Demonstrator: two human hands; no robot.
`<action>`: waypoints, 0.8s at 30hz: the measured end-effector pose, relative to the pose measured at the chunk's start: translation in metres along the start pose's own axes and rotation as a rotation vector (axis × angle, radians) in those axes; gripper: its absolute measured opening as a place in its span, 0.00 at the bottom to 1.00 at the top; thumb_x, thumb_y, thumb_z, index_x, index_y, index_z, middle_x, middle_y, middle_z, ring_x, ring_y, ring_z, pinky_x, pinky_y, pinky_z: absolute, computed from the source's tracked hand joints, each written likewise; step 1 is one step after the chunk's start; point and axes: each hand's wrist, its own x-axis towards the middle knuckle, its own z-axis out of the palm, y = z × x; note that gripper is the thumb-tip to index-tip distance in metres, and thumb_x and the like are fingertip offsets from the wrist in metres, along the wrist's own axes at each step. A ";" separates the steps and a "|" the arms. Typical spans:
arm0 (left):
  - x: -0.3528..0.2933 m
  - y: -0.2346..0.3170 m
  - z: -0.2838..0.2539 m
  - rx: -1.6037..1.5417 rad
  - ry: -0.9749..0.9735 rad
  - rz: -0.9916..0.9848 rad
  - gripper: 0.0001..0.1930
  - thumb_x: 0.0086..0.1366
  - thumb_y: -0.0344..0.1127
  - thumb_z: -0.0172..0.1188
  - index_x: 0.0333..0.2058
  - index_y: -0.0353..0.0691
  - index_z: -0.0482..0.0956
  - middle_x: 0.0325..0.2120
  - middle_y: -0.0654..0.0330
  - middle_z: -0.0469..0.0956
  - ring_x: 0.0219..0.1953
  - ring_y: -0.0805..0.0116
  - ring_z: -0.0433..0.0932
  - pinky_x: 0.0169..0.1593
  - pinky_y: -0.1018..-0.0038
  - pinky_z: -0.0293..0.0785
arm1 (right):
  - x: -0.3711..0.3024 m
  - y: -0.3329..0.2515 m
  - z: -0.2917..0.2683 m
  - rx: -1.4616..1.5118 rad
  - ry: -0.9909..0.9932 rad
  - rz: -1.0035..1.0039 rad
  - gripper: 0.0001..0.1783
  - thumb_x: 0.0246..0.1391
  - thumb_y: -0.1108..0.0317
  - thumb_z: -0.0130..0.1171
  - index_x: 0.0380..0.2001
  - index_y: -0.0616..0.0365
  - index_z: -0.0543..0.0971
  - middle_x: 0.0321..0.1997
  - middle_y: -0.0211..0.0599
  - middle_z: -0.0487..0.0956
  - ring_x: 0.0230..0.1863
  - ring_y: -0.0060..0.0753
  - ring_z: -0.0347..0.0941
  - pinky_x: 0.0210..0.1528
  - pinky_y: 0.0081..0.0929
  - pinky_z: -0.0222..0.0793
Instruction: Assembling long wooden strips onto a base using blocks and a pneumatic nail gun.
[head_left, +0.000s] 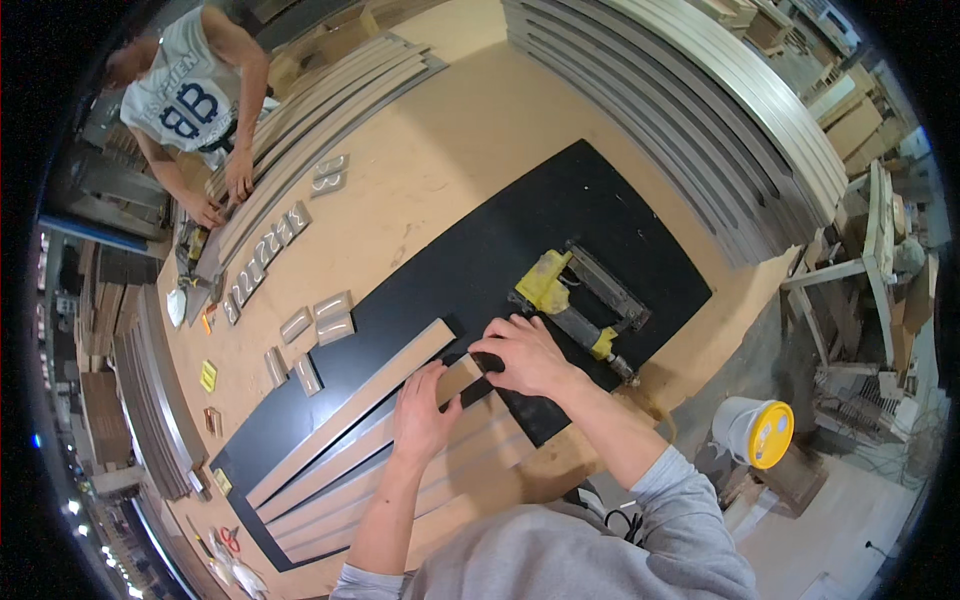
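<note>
Several long, pale wooden strips [350,412] with grey edges lie side by side, slightly fanned, on a black sheet [430,275]. My left hand [424,412] grips one strip near its right end, fingers on the far side and thumb on the near side. At that strip's end, my right hand [525,355] is closed around a small dark piece [487,362], whose exact kind I cannot make out. Just beyond my right hand rests a yellow and black nail gun [548,285], touched by neither hand.
Small curved wooden blocks [335,318] sit in groups on the tan table [420,150]. Long grey mouldings [690,130] are stacked at the far right. Another person [190,100] works at the far left. A white bucket with a yellow lid [755,433] stands right; red-handled scissors [230,540] lie near left.
</note>
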 end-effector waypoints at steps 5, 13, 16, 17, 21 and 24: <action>0.001 0.001 0.003 0.011 -0.022 0.001 0.27 0.55 0.31 0.72 0.54 0.35 0.76 0.56 0.49 0.79 0.60 0.47 0.75 0.64 0.55 0.71 | -0.001 0.004 0.001 0.026 -0.035 0.007 0.24 0.48 0.61 0.75 0.51 0.38 0.85 0.51 0.26 0.76 0.58 0.42 0.71 0.61 0.49 0.65; 0.003 0.003 0.005 0.004 -0.001 0.057 0.26 0.55 0.29 0.73 0.53 0.35 0.77 0.52 0.48 0.79 0.56 0.45 0.76 0.61 0.55 0.72 | -0.004 0.010 0.005 0.041 0.015 -0.043 0.27 0.45 0.61 0.77 0.52 0.38 0.85 0.51 0.25 0.75 0.55 0.42 0.71 0.58 0.49 0.65; 0.003 0.003 0.004 0.005 -0.017 0.037 0.26 0.55 0.30 0.73 0.53 0.35 0.77 0.51 0.48 0.79 0.55 0.44 0.76 0.60 0.54 0.72 | -0.003 0.010 0.004 0.051 -0.004 -0.041 0.27 0.45 0.61 0.77 0.52 0.38 0.85 0.51 0.25 0.75 0.56 0.42 0.71 0.58 0.49 0.65; 0.003 0.002 0.004 0.006 -0.017 0.037 0.26 0.55 0.30 0.73 0.53 0.35 0.77 0.50 0.48 0.79 0.55 0.44 0.76 0.60 0.54 0.72 | -0.003 0.009 0.003 0.052 -0.004 -0.040 0.27 0.45 0.61 0.77 0.52 0.38 0.85 0.51 0.25 0.75 0.56 0.42 0.71 0.58 0.49 0.65; 0.003 -0.003 0.007 0.017 -0.010 0.068 0.27 0.55 0.30 0.74 0.54 0.35 0.77 0.50 0.48 0.79 0.54 0.44 0.76 0.60 0.53 0.72 | -0.001 0.009 0.002 0.039 -0.034 -0.016 0.27 0.45 0.60 0.77 0.52 0.37 0.85 0.52 0.25 0.76 0.56 0.41 0.72 0.59 0.48 0.65; 0.002 -0.005 0.008 0.034 -0.008 0.084 0.28 0.55 0.31 0.74 0.54 0.35 0.77 0.49 0.48 0.79 0.54 0.45 0.76 0.60 0.53 0.72 | 0.000 0.008 0.002 0.041 -0.036 -0.006 0.26 0.45 0.60 0.77 0.51 0.37 0.85 0.51 0.25 0.76 0.56 0.41 0.72 0.59 0.48 0.65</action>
